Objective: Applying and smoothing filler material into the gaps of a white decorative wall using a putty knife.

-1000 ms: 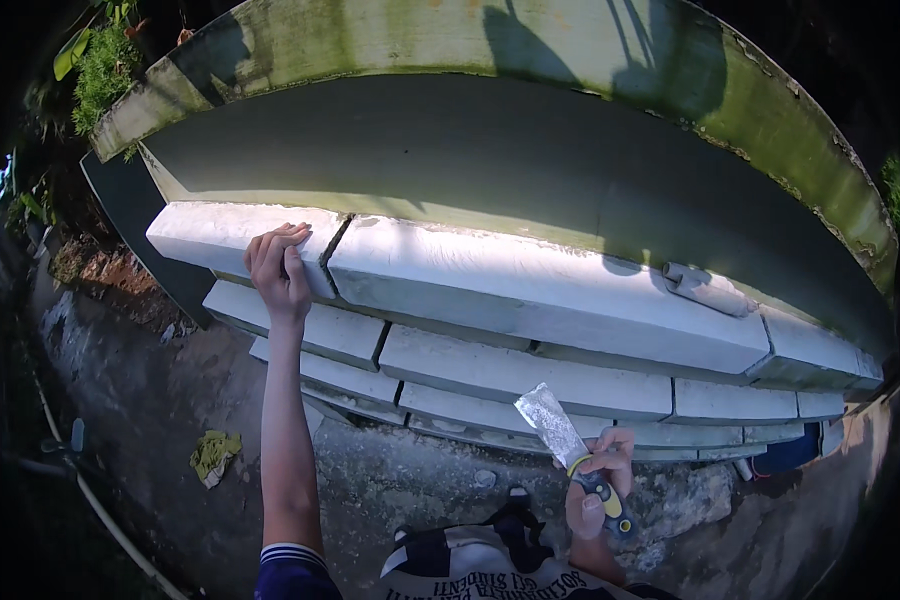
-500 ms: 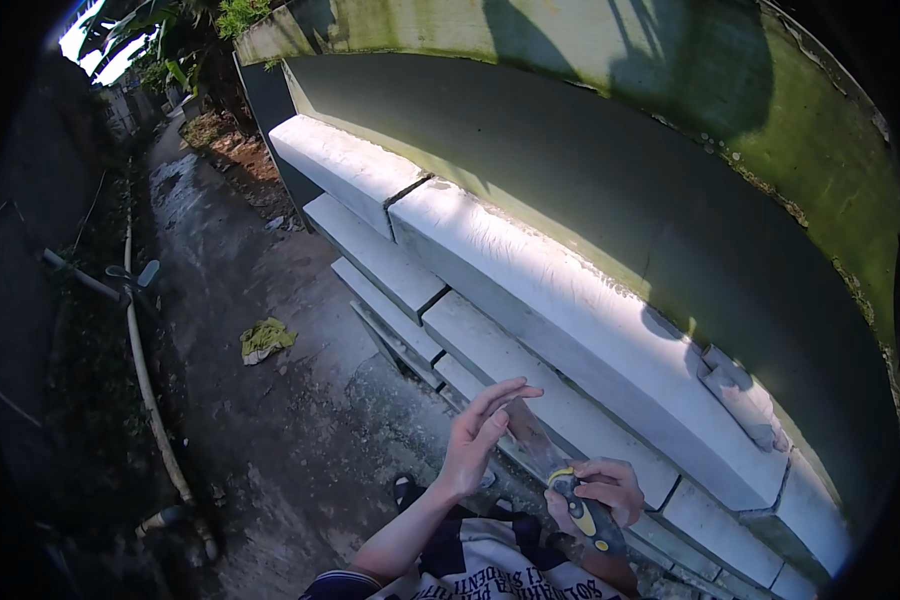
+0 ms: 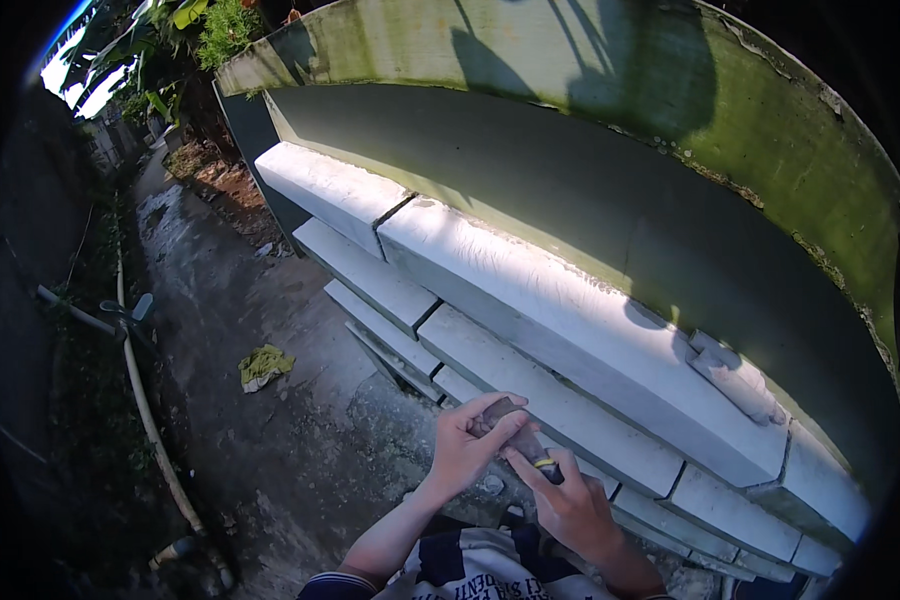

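My left hand [image 3: 470,445] is closed on the metal blade [image 3: 500,410] of a scraper, thumb across its face. My right hand [image 3: 575,505] grips the scraper's dark handle with yellow trim [image 3: 546,465], just below the left hand. Both are low in the middle of the view, over the lower rows of pale blocks [image 3: 530,380]. Beyond them the top row of long white blocks [image 3: 570,320] runs diagonally, with a pale, dusty roll-like bundle [image 3: 735,378] lying on its right part.
A curved, mossy green wall [image 3: 650,90] rises behind the blocks, with plants [image 3: 225,45] at its left end. On the left are a concrete path [image 3: 220,300], a crumpled yellow-green cloth [image 3: 266,367] and a pale pipe [image 3: 140,390] along the path's edge.
My left hand left the top block and came down onto the scraper blade. My right hand turned the scraper and now holds it closer in. The view swung left along the path.
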`<state>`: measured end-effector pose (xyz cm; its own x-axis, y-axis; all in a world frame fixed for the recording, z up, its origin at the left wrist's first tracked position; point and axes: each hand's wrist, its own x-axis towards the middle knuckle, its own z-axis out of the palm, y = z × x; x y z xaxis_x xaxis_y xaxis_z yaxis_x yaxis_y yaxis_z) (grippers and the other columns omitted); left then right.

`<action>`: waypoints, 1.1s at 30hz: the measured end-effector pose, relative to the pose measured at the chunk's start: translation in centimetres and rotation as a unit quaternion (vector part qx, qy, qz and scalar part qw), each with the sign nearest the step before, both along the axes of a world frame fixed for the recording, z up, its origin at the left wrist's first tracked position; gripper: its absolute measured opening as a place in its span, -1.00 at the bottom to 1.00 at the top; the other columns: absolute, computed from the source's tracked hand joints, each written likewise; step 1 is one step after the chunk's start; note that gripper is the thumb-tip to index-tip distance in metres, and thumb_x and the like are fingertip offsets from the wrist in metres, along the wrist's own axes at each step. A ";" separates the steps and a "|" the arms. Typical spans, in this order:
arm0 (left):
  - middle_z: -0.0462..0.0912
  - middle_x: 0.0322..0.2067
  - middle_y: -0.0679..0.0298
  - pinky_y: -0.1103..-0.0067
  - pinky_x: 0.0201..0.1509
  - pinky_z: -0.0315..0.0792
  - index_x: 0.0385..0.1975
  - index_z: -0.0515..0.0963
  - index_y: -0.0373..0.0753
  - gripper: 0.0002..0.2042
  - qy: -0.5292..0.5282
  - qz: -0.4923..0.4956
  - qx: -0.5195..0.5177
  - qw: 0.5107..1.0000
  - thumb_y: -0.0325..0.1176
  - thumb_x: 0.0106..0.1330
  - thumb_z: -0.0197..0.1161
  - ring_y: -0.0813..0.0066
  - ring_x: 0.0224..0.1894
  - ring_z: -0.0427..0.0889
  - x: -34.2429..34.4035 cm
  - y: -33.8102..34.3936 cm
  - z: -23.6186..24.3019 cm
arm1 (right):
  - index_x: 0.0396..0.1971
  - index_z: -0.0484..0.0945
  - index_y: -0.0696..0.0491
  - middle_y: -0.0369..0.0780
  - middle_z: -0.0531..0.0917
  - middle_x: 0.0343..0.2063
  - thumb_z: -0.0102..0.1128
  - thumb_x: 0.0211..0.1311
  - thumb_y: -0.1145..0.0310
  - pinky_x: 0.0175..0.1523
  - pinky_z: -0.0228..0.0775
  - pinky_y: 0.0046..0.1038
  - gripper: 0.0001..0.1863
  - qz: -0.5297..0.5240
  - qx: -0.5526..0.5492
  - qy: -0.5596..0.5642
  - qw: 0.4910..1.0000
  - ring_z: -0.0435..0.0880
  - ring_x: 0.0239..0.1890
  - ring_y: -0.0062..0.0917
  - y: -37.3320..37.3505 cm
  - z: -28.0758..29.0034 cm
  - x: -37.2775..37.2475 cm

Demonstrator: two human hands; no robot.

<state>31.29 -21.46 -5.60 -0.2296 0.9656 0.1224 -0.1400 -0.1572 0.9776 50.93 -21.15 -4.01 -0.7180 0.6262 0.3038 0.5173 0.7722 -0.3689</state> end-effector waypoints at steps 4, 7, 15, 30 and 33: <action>0.76 -0.07 0.11 0.54 -0.01 0.51 0.05 0.58 -0.36 -0.73 0.124 0.040 0.148 0.980 -0.35 0.47 0.17 0.46 -0.10 0.71 -2.5 1.9 2.0 | 0.44 0.29 -0.44 -0.24 0.42 -0.34 0.19 0.15 0.53 -0.57 0.48 -0.44 -0.16 -0.056 0.103 -0.146 0.982 0.58 -0.63 -0.52 1.1 5.2 0.3; 0.68 0.08 0.10 0.39 0.23 0.40 0.04 0.58 -0.29 -0.72 0.311 0.220 0.261 0.887 -0.31 0.42 0.16 0.26 0.13 0.63 -7.5 5.0 4.4 | 0.46 0.25 -0.47 -0.30 0.38 -0.41 0.14 0.22 0.44 -0.65 0.38 -0.51 -0.19 -0.108 0.223 -0.213 0.945 0.51 -0.67 -0.64 1.3 9.8 -0.6; 0.64 0.15 0.28 0.37 0.39 0.18 0.01 0.65 -0.13 -0.71 0.536 0.367 0.329 0.685 -0.33 0.39 0.08 0.25 0.30 0.50 -17.2 15.9 5.9 | 0.46 0.28 -0.35 -0.33 0.35 -0.41 0.13 0.22 0.43 -0.58 0.34 -0.61 -0.23 -0.210 0.339 -0.382 0.834 0.41 -0.62 -0.68 1.5 11.7 -4.4; 0.80 -0.14 0.41 0.49 0.24 0.29 -0.22 0.76 -0.05 -0.66 0.463 0.326 0.406 0.717 -0.39 0.36 -0.04 0.47 0.09 0.69 -19.0 19.0 3.0 | 0.48 0.26 -0.33 -0.31 0.35 -0.43 0.13 0.24 0.51 -0.53 0.33 -0.61 -0.21 -0.229 0.358 -0.398 0.813 0.40 -0.63 -0.68 2.4 11.5 -9.0; 0.80 -0.14 0.41 0.49 0.23 0.29 -0.22 0.77 -0.04 -0.66 0.460 0.332 0.408 0.716 -0.39 0.37 -0.05 0.48 0.08 0.70 -19.0 19.1 2.8 | 0.49 0.23 -0.32 -0.30 0.36 -0.42 0.13 0.23 0.52 -0.55 0.33 -0.60 -0.19 -0.238 0.333 -0.421 0.810 0.41 -0.63 -0.67 1.9 11.5 -8.1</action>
<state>12.29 -2.35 -2.84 -0.0652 0.2029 0.9770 0.8736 -0.4615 0.1542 42.84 -19.23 7.48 -0.5720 0.7912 0.2162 0.6663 0.2945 0.6851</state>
